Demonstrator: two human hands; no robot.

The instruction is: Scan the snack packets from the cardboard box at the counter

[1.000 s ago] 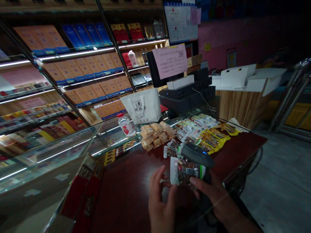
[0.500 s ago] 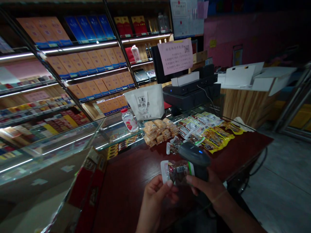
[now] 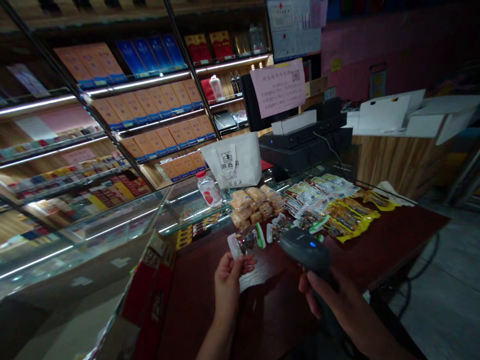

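Between the fingers of my left hand (image 3: 231, 274) is a small clear snack packet (image 3: 247, 242) with a white end and a green-edged end, raised above the dark red counter. My right hand (image 3: 333, 295) grips the handle of a dark grey barcode scanner (image 3: 305, 248) with a blue light on top. Just past the scanner's head lie similar snack packets (image 3: 279, 226). Behind them sit a pile of wrapped pastry-like snacks (image 3: 255, 204), rows of small packets (image 3: 318, 189) and yellow-edged packets (image 3: 347, 217).
A strawberry-printed bottle (image 3: 209, 190) and a white tote bag (image 3: 234, 160) stand on the glass display case (image 3: 176, 202). An open cardboard box (image 3: 90, 280) is at the left. A cash register terminal (image 3: 303, 135) with a pink notice (image 3: 279, 89) is at the back.
My left hand has moved left and forward with the snack packet, away from the right hand. The right thumb no longer touches the packet. The view has shifted slightly.
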